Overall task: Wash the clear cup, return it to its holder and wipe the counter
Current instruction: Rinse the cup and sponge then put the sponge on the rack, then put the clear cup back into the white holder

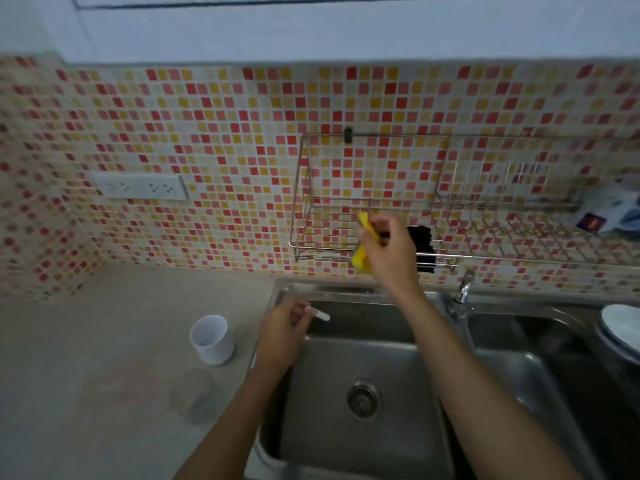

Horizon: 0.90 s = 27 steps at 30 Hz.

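The right arm reaches forward and up from the lower right, wrist bent, and the right hand [388, 247] is raised with its fingers curled closed around a yellow sponge [362, 245]. The left arm extends from the bottom centre at a lower height; the left hand [282, 329] hangs loosely, fingers half curled, gripping nothing, long pale nails pointing right

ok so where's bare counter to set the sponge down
The beige counter is bare left of and behind the white cup, up to the tiled wall. Tighter by the left sink basin: white cup, clear glass cup and left hand cluster there.
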Each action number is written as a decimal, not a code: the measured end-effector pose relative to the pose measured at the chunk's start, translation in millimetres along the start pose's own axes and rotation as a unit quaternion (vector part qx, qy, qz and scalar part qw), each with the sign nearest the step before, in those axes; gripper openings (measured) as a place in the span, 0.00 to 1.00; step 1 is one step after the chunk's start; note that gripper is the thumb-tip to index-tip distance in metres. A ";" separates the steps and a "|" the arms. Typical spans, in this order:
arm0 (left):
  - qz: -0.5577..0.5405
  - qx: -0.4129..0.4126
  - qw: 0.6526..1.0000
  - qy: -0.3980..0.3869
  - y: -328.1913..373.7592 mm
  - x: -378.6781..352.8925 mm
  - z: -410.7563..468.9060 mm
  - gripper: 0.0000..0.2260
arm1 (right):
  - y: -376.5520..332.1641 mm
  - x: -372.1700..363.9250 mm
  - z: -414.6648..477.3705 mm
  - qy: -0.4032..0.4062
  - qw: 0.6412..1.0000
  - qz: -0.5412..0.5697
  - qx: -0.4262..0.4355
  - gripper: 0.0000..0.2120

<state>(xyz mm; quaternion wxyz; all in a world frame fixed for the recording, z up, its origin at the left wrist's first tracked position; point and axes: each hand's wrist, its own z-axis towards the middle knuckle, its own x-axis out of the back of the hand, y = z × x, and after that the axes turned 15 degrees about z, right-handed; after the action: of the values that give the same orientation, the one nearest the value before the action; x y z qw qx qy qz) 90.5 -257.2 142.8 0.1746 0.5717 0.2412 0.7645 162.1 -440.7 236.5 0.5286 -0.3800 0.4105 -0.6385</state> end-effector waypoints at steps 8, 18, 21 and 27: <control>-0.053 0.022 0.997 0.055 -39.4 48.7 7.8 0.02 | 15.4 -62.5 73.7 -0.040 0.976 -0.211 -0.039 0.10; -0.044 0.042 0.991 0.121 -114.7 77.9 11.8 0.03 | 18.3 -73.8 44.8 -0.098 0.923 -0.370 -0.042 0.22; -0.044 0.062 0.990 0.120 -142.6 85.7 11.5 0.03 | 34.7 -85.6 3.1 -0.057 0.920 -0.368 0.119 0.18; 0.026 0.096 0.993 0.055 -204.2 89.8 19.9 0.00 | 87.8 -135.8 -92.8 -0.116 0.967 -0.200 0.109 0.26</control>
<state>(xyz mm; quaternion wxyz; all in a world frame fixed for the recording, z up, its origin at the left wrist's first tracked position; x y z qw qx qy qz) 82.2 -37.1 102.2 0.0853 0.5488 0.3081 0.7724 129.4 -304.5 113.5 0.4723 -0.4657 0.1897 -0.7239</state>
